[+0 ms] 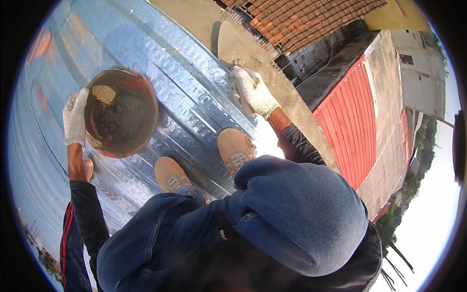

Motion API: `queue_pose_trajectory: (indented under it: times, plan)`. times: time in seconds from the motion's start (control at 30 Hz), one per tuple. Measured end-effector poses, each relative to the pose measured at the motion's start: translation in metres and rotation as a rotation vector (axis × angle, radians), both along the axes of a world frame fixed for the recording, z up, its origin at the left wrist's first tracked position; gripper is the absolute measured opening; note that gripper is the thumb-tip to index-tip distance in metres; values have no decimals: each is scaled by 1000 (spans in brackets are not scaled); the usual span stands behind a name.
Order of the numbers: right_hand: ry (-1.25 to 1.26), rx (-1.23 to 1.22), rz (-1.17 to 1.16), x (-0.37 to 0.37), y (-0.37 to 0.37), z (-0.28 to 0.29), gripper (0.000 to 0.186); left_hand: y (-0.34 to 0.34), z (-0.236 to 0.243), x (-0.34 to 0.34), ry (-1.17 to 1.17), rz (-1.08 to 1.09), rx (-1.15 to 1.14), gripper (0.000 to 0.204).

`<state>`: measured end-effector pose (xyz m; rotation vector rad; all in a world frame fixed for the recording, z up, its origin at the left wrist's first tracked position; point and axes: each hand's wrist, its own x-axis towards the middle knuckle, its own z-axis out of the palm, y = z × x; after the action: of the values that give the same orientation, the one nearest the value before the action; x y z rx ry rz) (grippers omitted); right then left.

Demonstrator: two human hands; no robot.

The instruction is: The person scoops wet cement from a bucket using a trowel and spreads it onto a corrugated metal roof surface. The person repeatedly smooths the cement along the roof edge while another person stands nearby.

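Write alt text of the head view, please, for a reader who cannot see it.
The gloved left hand holds a bucket of grey mortar at its edge; the gloved right hand holds a trowel over cement. Tan shoes stand on ribbed metal, with a tiled roof beyond.

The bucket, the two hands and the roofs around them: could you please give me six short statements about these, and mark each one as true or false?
1. The left hand is at the side of the bucket. True.
2. The bucket is empty. False: it holds a grey mix.
3. The right hand holds a trowel. True.
4. Both hands are bare. False: both wear pale gloves.
5. The person's tan shoes stand on shiny metal sheets. True.
6. The tiled roof at the top of the picture is blue. False: the tiled roof is orange-brown.
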<state>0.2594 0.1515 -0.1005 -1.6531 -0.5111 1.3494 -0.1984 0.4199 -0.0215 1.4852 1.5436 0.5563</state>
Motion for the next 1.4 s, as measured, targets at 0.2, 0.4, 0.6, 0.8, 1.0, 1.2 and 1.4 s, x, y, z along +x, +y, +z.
queue_pose_trajectory:
  times: [0.2, 0.4, 0.6, 0.8, 1.0, 1.2, 1.4]
  plan:
    - [-1400, -124, 259, 74, -61, 12, 27, -5, 8, 8, -38, 44, -53, 28]
    - [-1308, -530, 584, 124, -133, 11, 29, 15, -3, 11, -6, -179, 22, 20]
    - [-1305, -174, 322, 97, -55, 7, 29, -4, -6, 6, -29, -264, 217, 19]
    - [-1133, 327, 724, -32, 45, 93, 29, -14, -7, 12, -132, -300, 273, 31]
    - [-1173, 380, 1202, -121, 124, 93, 30, -30, 2, 7, -79, -209, 199, 32]
    - [-860, 239, 1559, -125, 172, 67, 44, -49, 31, 38, -493, -210, 118, 30]
    - [-315, -288, 1493, -157, 138, 91, 45, -54, 5, 35, -577, -141, 102, 27]
